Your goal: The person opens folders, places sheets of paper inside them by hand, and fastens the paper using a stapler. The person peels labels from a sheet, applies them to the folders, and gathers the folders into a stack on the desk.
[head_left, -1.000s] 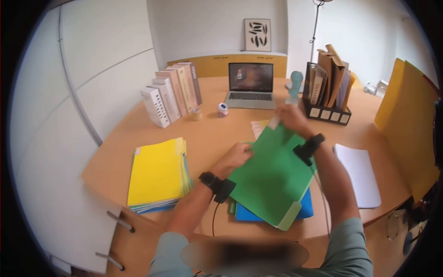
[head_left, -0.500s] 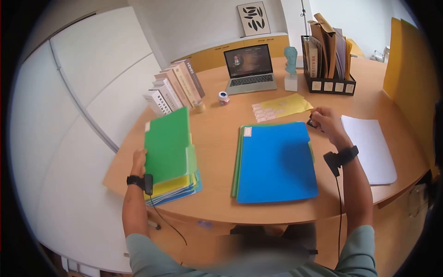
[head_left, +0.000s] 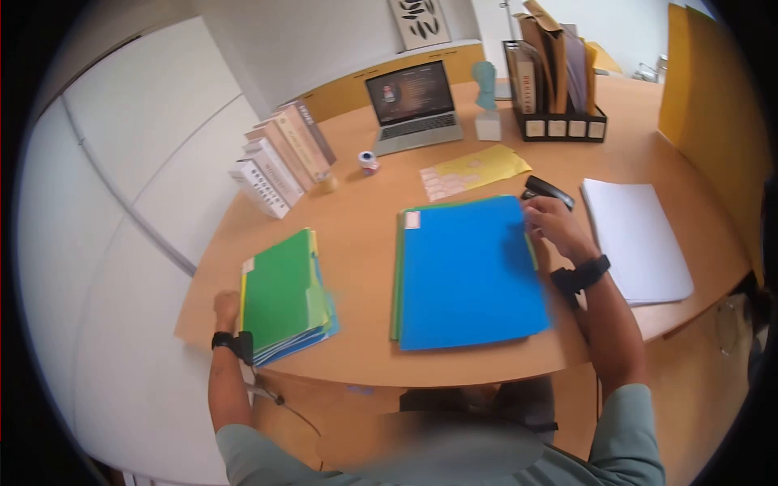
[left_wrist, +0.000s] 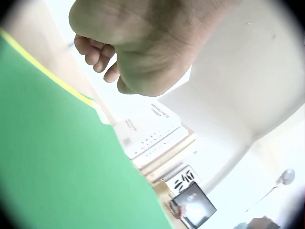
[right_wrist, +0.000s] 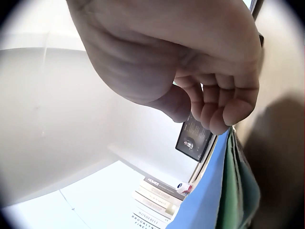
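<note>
In the head view, a green folder (head_left: 279,279) lies on top of the left pile of folders. My left hand (head_left: 228,308) is just beside the pile's left edge, fingers loosely curled with nothing in them; the left wrist view shows the hand (left_wrist: 138,47) apart from the green folder (left_wrist: 66,157). A blue folder (head_left: 474,271) tops the middle pile, with green edges showing beneath. At its upper right corner is my right hand (head_left: 559,227). In the right wrist view, bent fingertips (right_wrist: 219,121) are right at the blue folder's edge (right_wrist: 202,191), with the thumb held apart.
A black stapler (head_left: 549,192) sits just beyond my right hand, and a stack of white paper (head_left: 640,239) lies to the right. Behind the blue folder is a yellow envelope (head_left: 478,172). Books (head_left: 284,158), a laptop (head_left: 413,105) and a black file organizer (head_left: 559,125) stand farther back.
Both hands held the green folder over the middle pile; my left hand then carried it onto the left pile and let go. My right hand moved to the blue folder's upper right corner.
</note>
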Tool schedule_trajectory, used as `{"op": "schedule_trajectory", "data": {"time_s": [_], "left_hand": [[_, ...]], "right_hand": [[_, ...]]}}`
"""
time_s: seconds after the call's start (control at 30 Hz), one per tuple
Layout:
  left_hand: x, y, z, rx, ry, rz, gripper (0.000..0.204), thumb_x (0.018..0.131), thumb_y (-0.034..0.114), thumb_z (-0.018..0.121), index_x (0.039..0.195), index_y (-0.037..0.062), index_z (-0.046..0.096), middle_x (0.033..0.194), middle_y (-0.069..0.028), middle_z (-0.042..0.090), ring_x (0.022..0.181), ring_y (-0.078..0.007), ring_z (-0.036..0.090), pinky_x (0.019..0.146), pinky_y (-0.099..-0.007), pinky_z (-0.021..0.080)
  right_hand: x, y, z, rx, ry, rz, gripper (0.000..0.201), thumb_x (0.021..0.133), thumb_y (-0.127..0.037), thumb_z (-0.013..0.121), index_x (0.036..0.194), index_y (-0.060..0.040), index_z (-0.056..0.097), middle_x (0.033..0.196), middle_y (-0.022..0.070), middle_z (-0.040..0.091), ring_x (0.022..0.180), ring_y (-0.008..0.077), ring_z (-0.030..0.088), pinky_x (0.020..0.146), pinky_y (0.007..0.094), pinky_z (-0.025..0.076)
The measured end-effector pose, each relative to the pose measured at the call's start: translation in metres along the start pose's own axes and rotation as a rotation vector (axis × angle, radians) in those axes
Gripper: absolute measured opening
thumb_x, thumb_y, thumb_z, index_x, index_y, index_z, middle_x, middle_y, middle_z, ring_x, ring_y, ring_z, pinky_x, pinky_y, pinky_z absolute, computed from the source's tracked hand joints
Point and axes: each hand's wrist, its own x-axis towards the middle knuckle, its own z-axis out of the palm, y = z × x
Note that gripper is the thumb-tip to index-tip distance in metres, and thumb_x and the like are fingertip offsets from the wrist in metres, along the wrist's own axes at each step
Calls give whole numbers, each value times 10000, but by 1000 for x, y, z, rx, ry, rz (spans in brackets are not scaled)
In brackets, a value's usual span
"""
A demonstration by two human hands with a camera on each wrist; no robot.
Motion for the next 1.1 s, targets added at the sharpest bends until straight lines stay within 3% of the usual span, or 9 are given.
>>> {"op": "schedule_trajectory", "data": {"time_s": [0.1,0.2,0.27,0.33,0.43,0.5,0.6,0.83,1.1], "left_hand": [[-2,64,15,-174,85,131,221,914,151,576,804,-28,645,802,-110,665,741,-195,619,619,-364,464],[-7,170,60,-727,-167,128,186,941,205,644,972,32,704,904,-32,680,827,-114,637,681,-275,489],[-53,272,74,-991,-355,206,221,964,204,651,1068,14,692,965,-61,685,909,-143,643,811,-280,500],[-72,328,109,-1146,-552,391,238,989,211,610,1070,1,689,1002,-52,701,918,-145,647,849,-288,507],[-95,384,146,-1383,-792,385,220,1003,167,582,1083,-18,668,1036,-95,686,985,-197,643,926,-334,494],[-104,400,162,-1567,-957,300,229,1005,164,572,1094,-30,654,1052,-117,675,1025,-223,633,964,-361,482],[-112,396,188,-1608,-978,190,309,1001,233,568,1125,-42,638,1104,-142,671,1097,-256,614,999,-402,465],[-121,392,207,-1550,-884,190,286,1001,202,572,1117,-51,637,1090,-124,655,1102,-213,589,1032,-371,430],[-124,398,211,-1523,-835,213,309,995,184,532,1201,-38,596,1155,-98,627,1087,-202,582,990,-321,437]], "right_hand": [[-1,-10,-6,25,-46,65,163,976,-171,579,1031,-27,633,901,14,580,800,112,571,687,266,517],[-8,-20,-2,85,-41,135,212,977,-176,572,1115,-27,632,985,28,594,890,136,586,773,322,564],[-8,-21,-2,135,-52,135,223,978,-180,575,1128,-23,627,1029,43,589,929,160,590,800,372,588],[-12,-25,-2,148,-50,131,217,984,-199,576,1119,-34,613,1005,37,564,931,159,577,799,384,588],[-18,-33,-4,138,-45,118,227,988,-209,574,1133,-35,599,1010,38,554,953,165,568,807,409,589],[-19,-34,-5,123,-48,118,250,990,-215,575,1152,-26,592,1037,42,556,977,175,566,819,430,588],[-17,-34,-5,113,-52,150,257,992,-220,577,1153,-22,597,1034,42,557,983,176,565,817,430,586],[-20,-45,8,204,45,130,260,995,-204,593,1134,16,603,1020,58,573,948,169,575,844,358,557],[14,-82,49,373,-184,78,378,1051,-279,533,1209,62,578,1083,103,623,984,173,612,837,327,542]]}}
